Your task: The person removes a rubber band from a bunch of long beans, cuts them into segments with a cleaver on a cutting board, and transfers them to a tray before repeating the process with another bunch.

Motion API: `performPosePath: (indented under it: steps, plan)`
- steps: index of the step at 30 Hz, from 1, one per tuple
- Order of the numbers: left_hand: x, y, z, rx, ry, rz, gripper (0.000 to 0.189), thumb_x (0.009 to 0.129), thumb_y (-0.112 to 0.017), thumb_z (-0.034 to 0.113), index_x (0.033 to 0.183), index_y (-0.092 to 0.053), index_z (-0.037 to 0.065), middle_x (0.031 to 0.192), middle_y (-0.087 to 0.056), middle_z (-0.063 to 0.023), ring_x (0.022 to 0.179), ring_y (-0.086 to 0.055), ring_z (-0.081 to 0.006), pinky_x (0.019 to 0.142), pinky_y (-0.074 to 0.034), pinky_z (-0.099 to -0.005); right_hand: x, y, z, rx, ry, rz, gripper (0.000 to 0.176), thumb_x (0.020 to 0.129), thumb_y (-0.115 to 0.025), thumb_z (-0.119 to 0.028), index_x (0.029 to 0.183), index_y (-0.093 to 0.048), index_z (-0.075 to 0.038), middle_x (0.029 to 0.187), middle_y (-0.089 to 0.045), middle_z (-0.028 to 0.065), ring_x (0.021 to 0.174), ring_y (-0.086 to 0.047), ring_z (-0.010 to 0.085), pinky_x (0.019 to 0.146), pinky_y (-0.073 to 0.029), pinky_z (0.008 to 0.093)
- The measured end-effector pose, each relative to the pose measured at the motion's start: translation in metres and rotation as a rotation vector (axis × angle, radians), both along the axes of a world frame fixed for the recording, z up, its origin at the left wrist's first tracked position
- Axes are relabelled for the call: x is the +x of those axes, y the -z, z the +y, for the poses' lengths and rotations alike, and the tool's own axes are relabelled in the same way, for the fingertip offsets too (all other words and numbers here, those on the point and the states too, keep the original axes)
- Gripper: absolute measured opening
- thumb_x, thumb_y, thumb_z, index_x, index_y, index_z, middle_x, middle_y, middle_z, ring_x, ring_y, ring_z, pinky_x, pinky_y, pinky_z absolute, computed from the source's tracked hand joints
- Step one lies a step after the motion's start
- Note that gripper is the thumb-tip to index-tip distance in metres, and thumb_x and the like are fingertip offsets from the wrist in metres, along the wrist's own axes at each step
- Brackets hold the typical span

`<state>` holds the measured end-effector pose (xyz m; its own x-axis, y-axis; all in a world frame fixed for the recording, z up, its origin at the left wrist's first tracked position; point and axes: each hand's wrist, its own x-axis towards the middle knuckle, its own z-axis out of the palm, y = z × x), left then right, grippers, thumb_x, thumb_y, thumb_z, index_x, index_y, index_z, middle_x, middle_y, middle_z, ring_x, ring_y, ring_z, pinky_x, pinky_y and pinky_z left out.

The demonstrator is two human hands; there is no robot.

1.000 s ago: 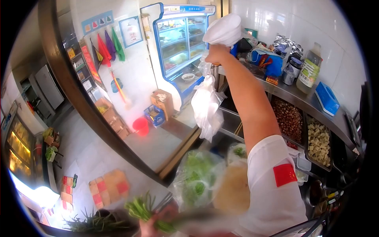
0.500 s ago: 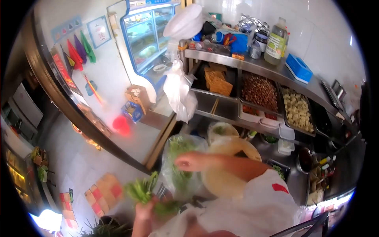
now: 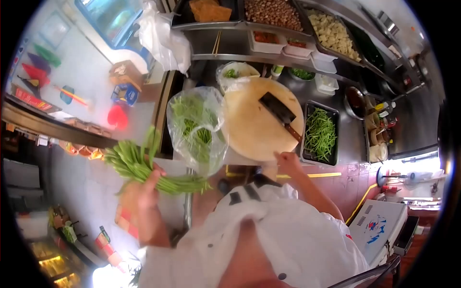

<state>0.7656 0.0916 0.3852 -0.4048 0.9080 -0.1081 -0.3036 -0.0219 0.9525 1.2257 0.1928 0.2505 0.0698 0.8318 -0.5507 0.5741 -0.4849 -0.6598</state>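
Observation:
My left hand [image 3: 151, 185] is closed round a bunch of long green vegetable stalks [image 3: 127, 161], held to the left of the counter. Their ends stick out on both sides of the fist. By the front edge of the round chopping board [image 3: 240, 129] is my right hand [image 3: 288, 163], its fingers curled in and nothing visible in them. A cleaver [image 3: 277, 107] lies across the board, its wooden handle towards my right hand. Left of the board, a clear plastic bag [image 3: 218, 144] holds leafy greens [image 3: 185, 113]. A black tray [image 3: 334, 156] of cut green pieces [image 3: 319, 134] sits on the right.
Behind the board stand a bagged bowl [image 3: 247, 70] and a bowl of chopped greens [image 3: 301, 74]. Trays of diced food [image 3: 271, 15] and pale cubes [image 3: 331, 31] rest on the shelf above. A white plastic bag [image 3: 165, 41] hangs at the counter's left corner.
The view has tipped down towards the counter. My right arm has drawn back from over the bag and board to the board's front edge. The green bunch stays in my left hand.

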Motion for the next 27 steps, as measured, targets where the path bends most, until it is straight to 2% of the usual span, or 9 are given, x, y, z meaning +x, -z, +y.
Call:
performPosePath:
  steps: [3,4,6,10,13,16,18,22,27]
  plan:
    - [0.011,-0.026,0.003,-0.034,-0.106,0.032,0.044,0.087,-0.075,0.004,0.127,-0.056,0.0,0.099,-0.064,-0.0098,0.087,-0.064,-0.0218,0.079,-0.052,-0.0335,-0.003,-0.012,-0.006,0.268,-0.097,0.257,0.038,0.096,-0.076,-0.027,0.123,-0.068,-0.001,0.095,-0.071,0.0064,0.078,-0.061,0.0135,0.069,-0.053,0.0342]
    - [0.026,-0.034,0.007,-0.041,-0.09,0.064,0.041,0.087,-0.074,0.003,0.124,-0.057,0.0,0.099,-0.064,-0.0096,0.087,-0.064,-0.0215,0.079,-0.052,-0.0334,-0.011,-0.019,0.001,0.269,-0.138,0.287,0.038,0.096,-0.076,-0.027,0.123,-0.068,-0.001,0.095,-0.071,0.0064,0.078,-0.061,0.0135,0.069,-0.053,0.0342]
    - [0.055,-0.042,0.01,-0.048,-0.102,0.113,0.037,0.087,-0.073,0.002,0.121,-0.058,0.0,0.098,-0.064,-0.0094,0.086,-0.064,-0.0212,0.078,-0.052,-0.0334,-0.032,-0.044,0.012,0.317,-0.401,0.48,0.063,0.095,-0.077,-0.022,0.149,-0.048,-0.003,0.126,-0.067,0.0107,0.105,-0.066,0.018,0.09,-0.055,0.0342]
    - [0.133,-0.037,0.022,-0.092,0.077,0.172,0.033,0.088,-0.075,0.002,0.119,-0.064,0.001,0.105,-0.069,-0.0079,0.094,-0.068,-0.0174,0.083,-0.056,-0.0328,-0.078,-0.12,0.037,0.443,-0.765,0.843,0.079,0.091,-0.081,-0.025,0.153,-0.039,0.001,0.148,-0.055,0.0192,0.139,-0.053,0.029,0.114,-0.042,0.0391]
    - [0.205,-0.027,0.036,-0.176,0.134,0.214,0.034,0.089,-0.073,0.001,0.121,-0.064,0.0,0.11,-0.07,-0.0082,0.099,-0.068,-0.0161,0.086,-0.056,-0.0338,-0.087,-0.163,0.04,0.551,-0.842,0.876,0.089,0.087,-0.085,-0.033,0.153,-0.037,0.003,0.147,-0.055,0.023,0.139,-0.053,0.0326,0.115,-0.041,0.039]
    - [0.279,-0.02,0.055,0.071,0.065,0.544,0.045,0.087,-0.076,0.005,0.129,-0.06,-0.001,0.119,-0.069,-0.0089,0.109,-0.065,-0.0188,0.092,-0.054,-0.0349,-0.061,-0.182,0.047,0.674,-1.002,0.745,0.093,0.082,-0.088,-0.04,0.149,-0.042,0.005,0.138,-0.062,0.0241,0.131,-0.059,0.0353,0.109,-0.046,0.0399]
    - [0.302,-0.004,0.063,0.006,0.109,0.537,0.046,0.087,-0.076,0.005,0.13,-0.059,-0.001,0.12,-0.068,-0.0093,0.11,-0.065,-0.0191,0.093,-0.054,-0.0351,-0.038,-0.182,0.045,0.59,-0.646,0.792,0.083,0.08,-0.089,-0.038,0.139,-0.052,0.006,0.126,-0.068,0.0222,0.116,-0.068,0.035,0.099,-0.052,0.0414]
    - [0.366,-0.005,0.067,0.003,0.11,0.553,0.047,0.087,-0.076,0.003,0.13,-0.059,0.0,0.12,-0.068,-0.0095,0.111,-0.065,-0.0185,0.093,-0.054,-0.036,0.009,-0.18,0.052,0.522,-0.51,0.869,0.062,0.08,-0.091,-0.027,0.125,-0.06,0.001,0.112,-0.07,0.0097,0.102,-0.067,0.018,0.089,-0.054,0.034]
    - [0.403,-0.016,0.072,0.014,0.355,0.275,0.063,0.086,-0.08,0.004,0.14,-0.048,0.0,0.123,-0.065,-0.0096,0.113,-0.064,-0.018,0.096,-0.053,-0.0351,0.063,-0.179,0.068,0.417,-0.53,1.007,0.035,0.086,-0.085,-0.013,0.112,-0.066,0.001,0.102,-0.07,0.0039,0.094,-0.066,0.0134,0.083,-0.055,0.0313]
